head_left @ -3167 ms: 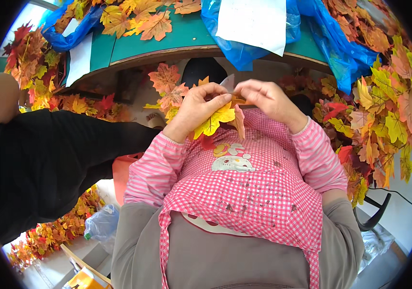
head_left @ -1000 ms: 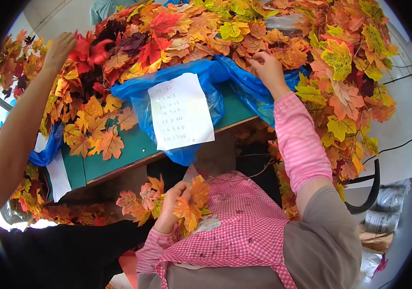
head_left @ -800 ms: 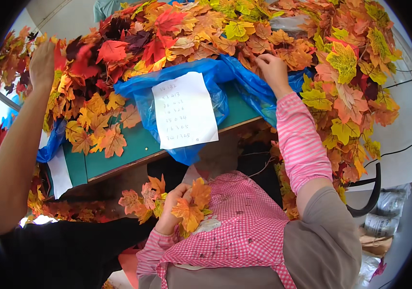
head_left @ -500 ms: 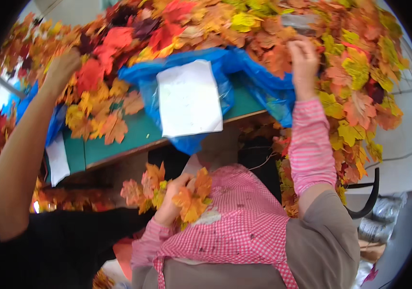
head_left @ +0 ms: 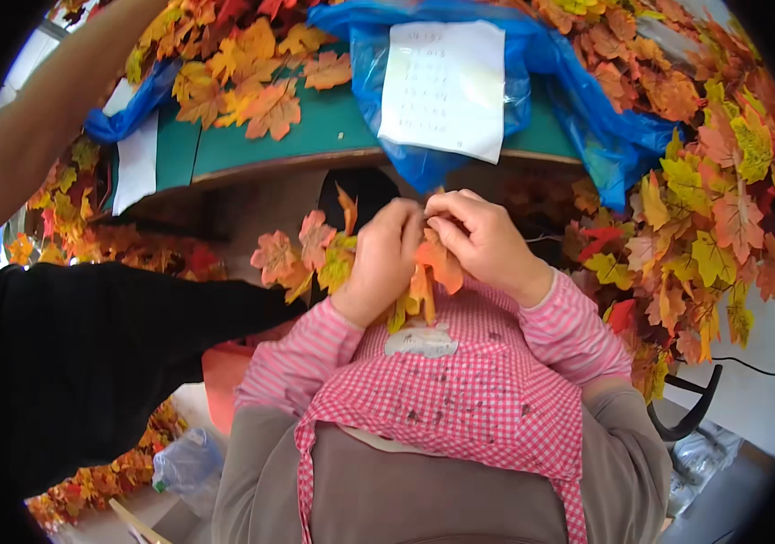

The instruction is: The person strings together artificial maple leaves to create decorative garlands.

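Green worktable (head_left: 251,150) at top, its edge heaped with orange, yellow and red artificial maple leaves (head_left: 242,95); a blue plastic bag (head_left: 605,136) carrying a white paper sheet (head_left: 443,89) hangs over the front. Below, above a pink checked apron (head_left: 460,399): left hand (head_left: 383,263) and right hand (head_left: 483,243), touching, fingers pinched shut on an orange leaf sprig (head_left: 433,267). Another person's black sleeve (head_left: 79,363) lies at left, bare forearm (head_left: 52,127) reaching up.
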A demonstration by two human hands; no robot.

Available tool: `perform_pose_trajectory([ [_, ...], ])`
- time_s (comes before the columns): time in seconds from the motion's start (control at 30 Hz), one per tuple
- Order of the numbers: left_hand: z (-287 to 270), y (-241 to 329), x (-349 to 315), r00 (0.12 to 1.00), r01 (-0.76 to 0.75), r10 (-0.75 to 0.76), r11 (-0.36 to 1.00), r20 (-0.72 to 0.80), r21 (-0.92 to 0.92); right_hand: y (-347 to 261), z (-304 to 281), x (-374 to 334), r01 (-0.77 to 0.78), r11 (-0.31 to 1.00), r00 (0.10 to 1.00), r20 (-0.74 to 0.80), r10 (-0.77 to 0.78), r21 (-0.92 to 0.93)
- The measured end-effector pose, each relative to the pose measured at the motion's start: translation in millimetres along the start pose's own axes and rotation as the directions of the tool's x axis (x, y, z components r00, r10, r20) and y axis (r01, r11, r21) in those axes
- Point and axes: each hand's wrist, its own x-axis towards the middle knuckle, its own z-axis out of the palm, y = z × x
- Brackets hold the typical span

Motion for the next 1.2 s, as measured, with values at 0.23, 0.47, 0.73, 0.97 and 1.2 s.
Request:
perform_pose_trajectory([
  [0.23,3.4,-5.7,-7.6,0.987,0.138,-0.148,0.980,-0.064,-0.142,9.0,12.9,-13.8,-0.052,0.998,0.982,-0.180,0.048,-0.019],
  [0.47,5.8,-4.5,-11.7,0.996,0.000,0.000,1.000,-0.090,-0.002,-5.7,12.6,-8.0,0.153,0.983,0.953,-0.246,-0.174,-0.104],
  [0.73,5.6,-0.8,-12.7,0.993,0.048,-0.058,0.994,-0.107,-0.099,25.4,29.9,-14.2,-0.008,0.997,0.960,-0.279,-0.015,-0.081],
  [0.97,6.8,-5.2,-10.4,0.994,0.025,-0.033,0.997,-0.109,-0.070,22.6,29.5,-10.8,-0.052,0.997,0.960,-0.277,0.037,-0.048],
  [1.2,7.7,-8.1,-11.7,0.994,0.039,-0.055,0.986,-0.095,-0.160,22.4,26.3,-11.9,-0.031,0.996,0.965,-0.263,0.008,-0.082],
])
